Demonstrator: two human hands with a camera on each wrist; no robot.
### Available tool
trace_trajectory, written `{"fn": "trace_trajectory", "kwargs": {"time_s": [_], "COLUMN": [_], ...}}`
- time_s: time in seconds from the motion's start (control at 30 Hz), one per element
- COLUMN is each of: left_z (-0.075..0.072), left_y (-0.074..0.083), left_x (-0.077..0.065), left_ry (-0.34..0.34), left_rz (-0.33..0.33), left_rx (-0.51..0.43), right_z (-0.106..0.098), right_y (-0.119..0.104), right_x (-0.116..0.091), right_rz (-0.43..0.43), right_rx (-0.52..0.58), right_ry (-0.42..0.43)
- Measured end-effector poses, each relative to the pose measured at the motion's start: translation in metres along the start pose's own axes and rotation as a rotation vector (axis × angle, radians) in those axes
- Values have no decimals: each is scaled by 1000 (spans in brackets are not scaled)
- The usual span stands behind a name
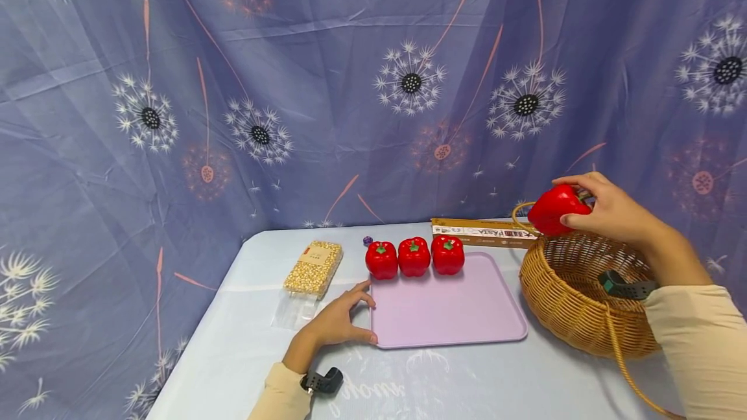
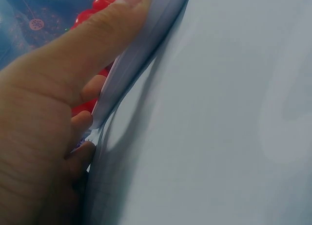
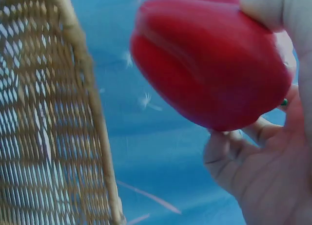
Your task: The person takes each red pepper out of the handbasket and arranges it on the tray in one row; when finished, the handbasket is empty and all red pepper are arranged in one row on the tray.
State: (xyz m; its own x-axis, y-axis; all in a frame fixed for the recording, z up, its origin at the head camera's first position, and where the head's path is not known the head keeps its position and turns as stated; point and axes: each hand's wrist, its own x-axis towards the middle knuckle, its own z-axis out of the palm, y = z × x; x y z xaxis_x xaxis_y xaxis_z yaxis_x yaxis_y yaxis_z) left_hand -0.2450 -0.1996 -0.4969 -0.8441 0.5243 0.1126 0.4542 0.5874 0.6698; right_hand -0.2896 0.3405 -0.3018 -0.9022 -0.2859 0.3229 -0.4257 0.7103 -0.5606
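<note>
In the head view my right hand (image 1: 609, 206) grips a red bell pepper (image 1: 553, 210) above the left rim of a wicker basket (image 1: 560, 297). The right wrist view shows this bell pepper (image 3: 209, 64) between thumb and fingers, its smooth bottom end facing away from the palm. My left hand (image 1: 338, 319) holds the left edge of a lilac tray (image 1: 449, 310), its thumb at the near corner and fingertips on the rim. Along the tray's back edge stand three more red bell peppers (image 1: 414, 257) in a row, green stems up.
A clear bag of yellow kernels (image 1: 314, 269) lies left of the tray. Behind the tray are a long pasta box (image 1: 487, 233) and a small dark purple ball (image 1: 367, 240). The basket's rope handle (image 1: 621, 355) hangs down onto the table. A patterned curtain (image 1: 350, 115) closes off the back.
</note>
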Motion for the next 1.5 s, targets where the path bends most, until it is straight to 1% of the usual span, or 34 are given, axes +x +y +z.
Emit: {"fn": "trace_trajectory", "kwargs": {"time_s": [0.13,0.37,0.6,0.73,0.93,1.1,1.27,1.37,1.5], "left_z": [-1,-2,1,1,1,4,6,4,2], "left_y": [0,0,0,0,1,-1,-1,-1,0], "left_x": [0,1,2,2,1,1,-1,-2,-2], "left_ry": [-3,6,-7,-8,-7,-9,-7,-2,0], "left_rz": [-4,-4,13,9,2,5,-4,-3,1], "left_rx": [2,-6,-7,-17,-21,-32,-29,-28,-29], "right_z": [10,32,58,73,98,121,143,156,173], "right_y": [-12,-34,-45,-49,-55,-51,-44,-41,-35], "right_x": [6,16,23,25,26,22,22,23,24], "right_rz": [0,-74,-142,-161,-106,-46,-3,9,31], "right_rx": [42,129,101,111,178,250,258,246,237], "right_ry": [48,150,232,258,281,292,313,352,379]}}
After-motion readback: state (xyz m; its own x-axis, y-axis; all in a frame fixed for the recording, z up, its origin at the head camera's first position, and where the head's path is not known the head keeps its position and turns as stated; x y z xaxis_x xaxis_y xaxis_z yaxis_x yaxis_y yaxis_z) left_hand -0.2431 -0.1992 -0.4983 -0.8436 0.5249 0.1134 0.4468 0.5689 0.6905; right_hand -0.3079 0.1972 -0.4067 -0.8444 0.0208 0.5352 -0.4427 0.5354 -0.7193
